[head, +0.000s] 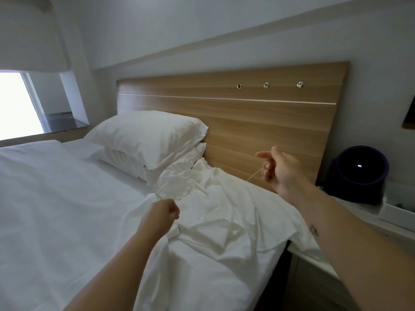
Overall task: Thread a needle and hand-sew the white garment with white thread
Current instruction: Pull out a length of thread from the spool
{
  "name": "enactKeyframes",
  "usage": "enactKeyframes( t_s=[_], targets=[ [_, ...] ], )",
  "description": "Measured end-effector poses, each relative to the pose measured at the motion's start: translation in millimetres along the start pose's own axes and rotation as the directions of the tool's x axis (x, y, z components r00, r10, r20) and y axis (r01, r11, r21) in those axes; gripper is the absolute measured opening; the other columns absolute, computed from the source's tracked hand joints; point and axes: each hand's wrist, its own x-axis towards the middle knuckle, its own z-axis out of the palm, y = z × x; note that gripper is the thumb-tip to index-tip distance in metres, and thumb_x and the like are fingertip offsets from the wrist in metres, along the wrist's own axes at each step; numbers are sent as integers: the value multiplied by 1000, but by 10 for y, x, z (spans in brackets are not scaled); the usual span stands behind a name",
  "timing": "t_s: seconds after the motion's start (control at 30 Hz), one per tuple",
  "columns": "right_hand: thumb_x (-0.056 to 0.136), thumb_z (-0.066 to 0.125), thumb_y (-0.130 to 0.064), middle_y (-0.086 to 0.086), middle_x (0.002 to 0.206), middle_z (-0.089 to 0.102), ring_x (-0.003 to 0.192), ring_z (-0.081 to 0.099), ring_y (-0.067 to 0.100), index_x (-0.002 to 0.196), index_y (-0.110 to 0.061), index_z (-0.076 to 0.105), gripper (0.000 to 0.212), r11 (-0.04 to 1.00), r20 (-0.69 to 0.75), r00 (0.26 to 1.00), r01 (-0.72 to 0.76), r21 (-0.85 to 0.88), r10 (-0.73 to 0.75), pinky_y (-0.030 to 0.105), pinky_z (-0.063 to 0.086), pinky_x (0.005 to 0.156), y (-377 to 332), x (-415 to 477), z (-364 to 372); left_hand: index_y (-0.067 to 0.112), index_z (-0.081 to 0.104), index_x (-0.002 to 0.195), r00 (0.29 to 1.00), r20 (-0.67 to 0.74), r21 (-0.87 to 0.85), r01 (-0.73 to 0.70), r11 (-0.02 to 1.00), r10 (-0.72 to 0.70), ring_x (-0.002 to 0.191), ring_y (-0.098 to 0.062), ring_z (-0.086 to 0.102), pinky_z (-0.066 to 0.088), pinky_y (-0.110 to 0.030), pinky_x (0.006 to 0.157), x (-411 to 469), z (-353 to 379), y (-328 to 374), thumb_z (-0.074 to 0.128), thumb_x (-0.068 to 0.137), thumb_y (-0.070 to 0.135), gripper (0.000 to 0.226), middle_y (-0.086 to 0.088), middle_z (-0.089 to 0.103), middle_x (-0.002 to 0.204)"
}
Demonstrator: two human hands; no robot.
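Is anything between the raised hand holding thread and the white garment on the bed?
Nothing visible. The right hand holds the thread in open air above the white garment; the left hand is off to one side.

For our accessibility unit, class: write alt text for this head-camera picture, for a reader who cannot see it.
A person's right hand pinches a pale thread, raised above a crumpled white garment on a bed, before a wooden headboard. The curled left hand rests on the garment. White pillows lie behind.
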Motion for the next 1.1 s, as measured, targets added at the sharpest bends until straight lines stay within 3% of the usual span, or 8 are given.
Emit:
enactKeyframes(
  t_s=[0.17,0.4,0.67,0.73,0.8,0.97,1.03,1.1],
  targets=[
    [105,25,-32,0,62,63,53,66,13,86,-12,57,43,941,-356,934,106,322,17,21,47,50,-69,43,-211,23,60,69,991,-20,87,135,987,-134,79,-16,61,51,-32,75,-27,52,-291,56,85,10,21,7,67,79],
    [105,26,-29,-1,88,69,83,68,9,104,-11,61,39,925,-674,690,378,24,-264,21,54,78,-182,74,-349,19,62,66,975,-28,39,222,974,-221,77,-19,62,51,-34,73,-65,32,-535,55,80,5,21,4,68,75],
    [105,24,-27,5,109,69,102,63,13,117,-5,62,46,813,-569,581,401,-422,-581,-4,34,69,-21,184,-463,19,62,70,979,-68,17,192,981,-190,79,-17,60,50,-33,73,-42,57,-423,57,85,7,20,4,68,79],
    [105,26,-26,8,109,70,103,63,20,117,-3,63,45,724,-500,532,410,-554,-684,3,38,81,14,199,-515,20,61,70,979,-92,14,184,983,-182,80,-18,59,48,-32,71,-43,55,-379,56,86,8,21,4,67,79],
    [104,26,-25,12,104,71,101,63,29,111,-1,65,47,566,-367,468,413,-714,-804,31,42,100,63,226,-584,21,61,71,980,-103,-1,172,985,-171,79,-16,58,42,-29,66,-40,56,-307,57,86,8,21,6,66,79],
    [97,14,-45,12,99,71,122,50,32,99,-14,71,65,276,-110,712,121,-953,-694,57,11,111,311,232,-573,23,61,72,997,-69,-107,9,994,-17,77,-9,61,37,-18,61,-42,41,69,58,88,10,21,11,68,76],
    [99,16,-46,3,82,67,98,59,24,98,-14,70,63,312,14,803,247,-918,-596,45,31,103,343,88,-396,23,61,74,997,-60,-147,-66,987,58,74,-3,61,38,-17,60,-61,12,258,59,89,11,19,12,69,76],
    [104,28,-30,-1,77,64,80,60,16,109,-10,67,44,517,147,901,361,-776,-409,22,42,77,336,-106,-138,26,60,73,991,-59,-181,-132,975,124,75,0,64,43,-17,63,-76,-22,429,61,90,14,21,13,69,75]
  ],
)
